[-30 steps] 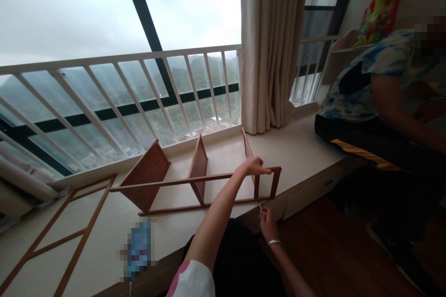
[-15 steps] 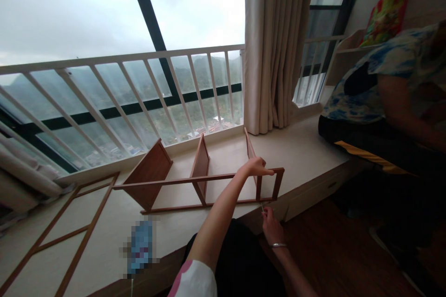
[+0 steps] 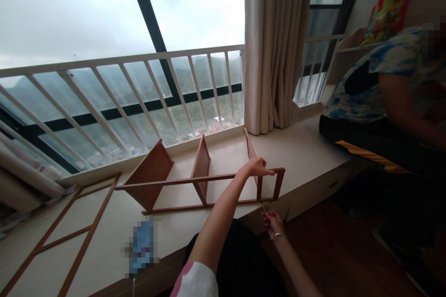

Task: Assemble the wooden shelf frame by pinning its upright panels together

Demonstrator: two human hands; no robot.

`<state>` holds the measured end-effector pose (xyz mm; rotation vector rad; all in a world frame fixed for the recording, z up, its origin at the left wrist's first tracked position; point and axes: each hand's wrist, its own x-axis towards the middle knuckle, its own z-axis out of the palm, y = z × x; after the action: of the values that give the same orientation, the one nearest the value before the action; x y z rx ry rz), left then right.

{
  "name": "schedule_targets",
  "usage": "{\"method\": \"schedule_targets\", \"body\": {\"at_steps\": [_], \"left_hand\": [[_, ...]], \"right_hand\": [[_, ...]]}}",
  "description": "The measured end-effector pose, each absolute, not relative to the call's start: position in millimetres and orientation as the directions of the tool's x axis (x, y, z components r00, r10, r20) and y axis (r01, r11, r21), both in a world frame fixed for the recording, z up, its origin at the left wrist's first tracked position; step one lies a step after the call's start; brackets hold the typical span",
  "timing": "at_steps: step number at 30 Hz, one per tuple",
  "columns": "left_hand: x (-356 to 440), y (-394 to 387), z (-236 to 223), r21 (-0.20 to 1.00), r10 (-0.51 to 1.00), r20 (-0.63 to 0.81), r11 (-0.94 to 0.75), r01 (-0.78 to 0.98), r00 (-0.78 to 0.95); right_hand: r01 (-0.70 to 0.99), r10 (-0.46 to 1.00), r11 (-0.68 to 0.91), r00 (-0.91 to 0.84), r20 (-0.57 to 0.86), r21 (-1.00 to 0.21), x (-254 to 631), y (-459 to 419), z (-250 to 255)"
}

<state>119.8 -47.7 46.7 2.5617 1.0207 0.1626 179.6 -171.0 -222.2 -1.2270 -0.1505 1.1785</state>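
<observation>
A brown wooden shelf unit [image 3: 202,178] lies on its side on the pale window bench, its boards standing upright between the side rails. My left hand [image 3: 256,167] is closed around the upper rail near the right end, thumb stretched along it. Below that end, my right hand [image 3: 273,223] pinches a thin metal rod [image 3: 264,207], perhaps a hex key. The rod's tip meets the lower rail near a crosspiece; how it seats there is too small to tell. A bracelet [image 3: 279,235] circles my right wrist.
A second wooden frame [image 3: 66,236] lies flat at left. Near the bench's [image 3: 299,148] front edge is a pixelated blue item [image 3: 142,246]. White railings [image 3: 146,83] and a beige curtain [image 3: 270,55] stand behind. Another person [image 3: 379,83] sits bent over at right.
My right hand has turned slightly at the wrist and shifted a little, still pinching the thin rod. My left hand keeps its hold on the rail.
</observation>
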Motion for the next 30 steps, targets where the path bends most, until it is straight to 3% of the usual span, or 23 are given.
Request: {"method": "schedule_targets", "body": {"at_steps": [13, 24, 30], "left_hand": [[123.9, -41.6, 40.1, 0.415, 0.673, -0.020, -0.667, 0.619, 0.739], [121.2, -44.1, 45.0, 0.415, 0.671, -0.029, -0.666, 0.620, 0.741], [122.1, -44.2, 44.2, 0.420, 0.689, -0.020, -0.652, 0.632, 0.724]], "right_hand": [[-0.356, 0.738, -0.275, 0.517, -0.434, -0.893, 172.5, -175.1, -203.9], [-0.158, 0.836, -0.171, 0.499, -0.228, -0.973, 172.1, -173.1, -227.3], [-0.001, 0.855, -0.197, 0.489, -0.172, -0.980, 176.3, -175.0, -223.8]]}}
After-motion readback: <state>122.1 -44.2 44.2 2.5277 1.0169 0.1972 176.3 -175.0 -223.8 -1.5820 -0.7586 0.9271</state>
